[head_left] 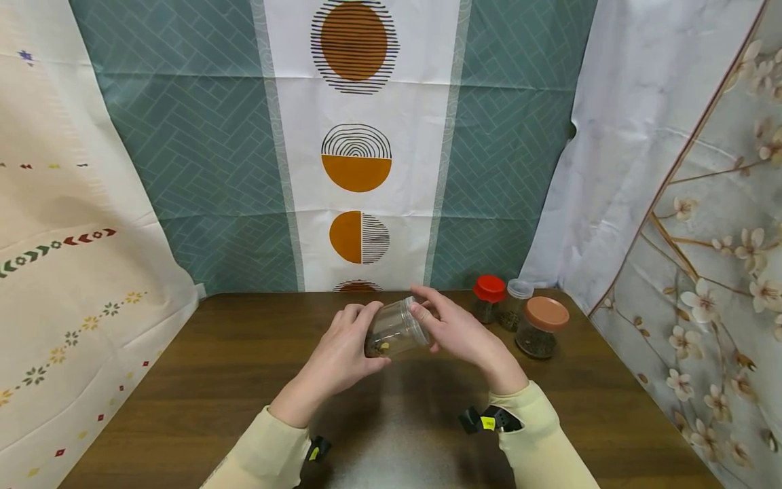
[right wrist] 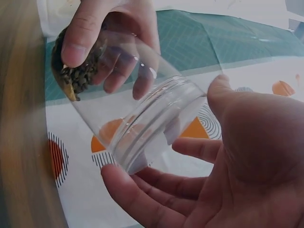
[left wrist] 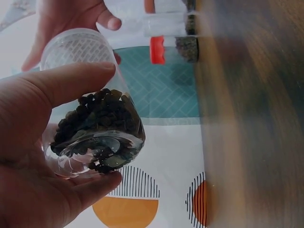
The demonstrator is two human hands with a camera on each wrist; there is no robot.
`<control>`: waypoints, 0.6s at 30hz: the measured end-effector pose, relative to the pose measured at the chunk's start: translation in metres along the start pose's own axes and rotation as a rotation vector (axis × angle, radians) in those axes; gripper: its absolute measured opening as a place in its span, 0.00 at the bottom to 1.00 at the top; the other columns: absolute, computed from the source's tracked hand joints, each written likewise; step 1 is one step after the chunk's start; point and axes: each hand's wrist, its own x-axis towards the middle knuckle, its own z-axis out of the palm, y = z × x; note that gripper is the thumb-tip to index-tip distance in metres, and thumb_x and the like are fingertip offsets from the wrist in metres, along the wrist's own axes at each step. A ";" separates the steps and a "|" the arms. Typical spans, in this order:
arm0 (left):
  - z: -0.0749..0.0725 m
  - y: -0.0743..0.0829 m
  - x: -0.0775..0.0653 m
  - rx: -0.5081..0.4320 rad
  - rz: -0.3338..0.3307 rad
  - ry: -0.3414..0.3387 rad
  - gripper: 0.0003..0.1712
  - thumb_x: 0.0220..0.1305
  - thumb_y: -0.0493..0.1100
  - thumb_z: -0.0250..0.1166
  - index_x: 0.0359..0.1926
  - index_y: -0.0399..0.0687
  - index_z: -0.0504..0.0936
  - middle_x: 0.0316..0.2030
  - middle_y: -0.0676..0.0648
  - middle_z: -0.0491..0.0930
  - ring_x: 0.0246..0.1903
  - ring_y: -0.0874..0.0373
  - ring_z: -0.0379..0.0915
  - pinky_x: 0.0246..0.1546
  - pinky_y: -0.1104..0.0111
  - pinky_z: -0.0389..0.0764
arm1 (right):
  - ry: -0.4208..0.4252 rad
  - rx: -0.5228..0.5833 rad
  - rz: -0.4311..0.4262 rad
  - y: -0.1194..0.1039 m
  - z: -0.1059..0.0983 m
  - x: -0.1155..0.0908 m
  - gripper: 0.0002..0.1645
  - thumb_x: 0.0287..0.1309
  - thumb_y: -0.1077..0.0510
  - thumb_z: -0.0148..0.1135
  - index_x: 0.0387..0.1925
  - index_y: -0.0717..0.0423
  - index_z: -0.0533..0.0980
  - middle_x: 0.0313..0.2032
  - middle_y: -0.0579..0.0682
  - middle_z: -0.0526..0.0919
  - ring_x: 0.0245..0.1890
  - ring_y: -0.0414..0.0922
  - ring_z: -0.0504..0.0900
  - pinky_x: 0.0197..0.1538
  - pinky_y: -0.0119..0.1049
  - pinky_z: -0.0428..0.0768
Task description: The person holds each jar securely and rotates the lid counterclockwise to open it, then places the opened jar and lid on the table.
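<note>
The person's left hand gripped the lower end of a tilted clear jar, dark pieces gathered inside, above the brown table. The right hand curled thumb and fingers about its rimmed end, partly covering it. Back right stood a red-lidded jar, a clear-lidded jar and an orange-lidded jar, the last partly blocking the middle one. Patterned cloth hung behind.

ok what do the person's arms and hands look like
The left hand and right hand are bare, ungloved. The left sleeve and right sleeve are long, pale yellow. A black device with a yellow mark shows at each cuff.
</note>
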 end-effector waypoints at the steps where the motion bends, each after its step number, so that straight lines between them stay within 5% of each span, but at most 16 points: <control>1: 0.000 0.000 0.000 0.000 -0.001 -0.001 0.56 0.50 0.48 0.92 0.77 0.50 0.71 0.62 0.38 0.75 0.59 0.40 0.71 0.56 0.47 0.82 | -0.007 0.005 0.004 0.000 -0.001 0.000 0.39 0.84 0.36 0.56 0.85 0.44 0.63 0.67 0.59 0.79 0.29 0.52 0.86 0.44 0.47 0.87; 18: -0.001 0.001 0.000 -0.014 -0.021 -0.025 0.56 0.51 0.47 0.92 0.77 0.52 0.71 0.63 0.39 0.74 0.58 0.42 0.70 0.54 0.48 0.82 | -0.081 0.050 -0.066 0.001 -0.006 -0.002 0.38 0.82 0.40 0.62 0.82 0.50 0.67 0.64 0.57 0.81 0.41 0.50 0.86 0.53 0.50 0.86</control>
